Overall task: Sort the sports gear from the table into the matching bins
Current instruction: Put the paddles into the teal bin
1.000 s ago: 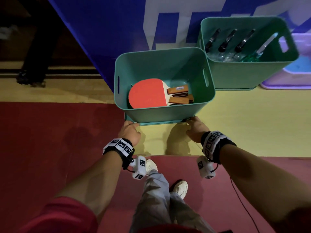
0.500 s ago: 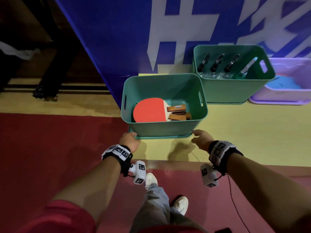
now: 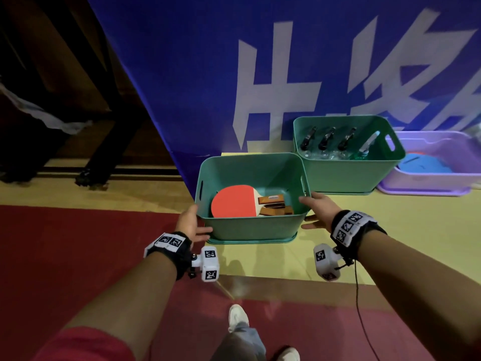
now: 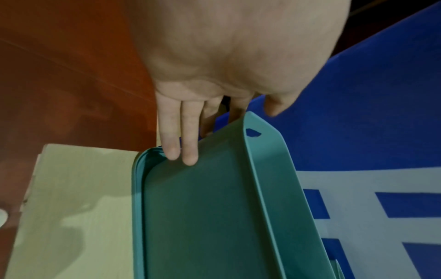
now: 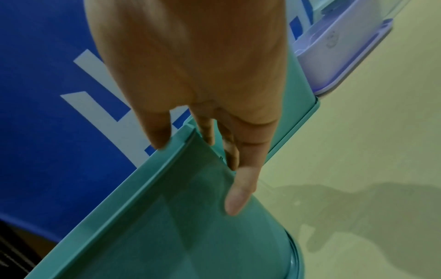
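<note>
A teal bin (image 3: pixel 251 227) stands on the yellow floor strip and holds a red table-tennis paddle (image 3: pixel 233 201) on top of other wooden-handled paddles (image 3: pixel 273 204). My left hand (image 3: pixel 191 225) lies flat against the bin's left wall. In the left wrist view its fingers (image 4: pixel 183 151) are straight on the teal wall (image 4: pixel 214 207), thumb near the rim. My right hand (image 3: pixel 316 209) lies against the right wall. In the right wrist view its fingers (image 5: pixel 241 188) run straight along the wall (image 5: pixel 179 226), thumb at the rim.
A second teal bin (image 3: pixel 346 175) with bottles stands behind on the right, touching the first bin's corner. A purple bin (image 3: pixel 429 183) with blue items sits further right. A blue banner (image 3: pixel 182 74) rises behind; red floor (image 3: pixel 65 256) lies to the left.
Both hands have come up from the bin's bottom edge to its side walls, with the fingers straightened. The head camera has pulled back and up.
</note>
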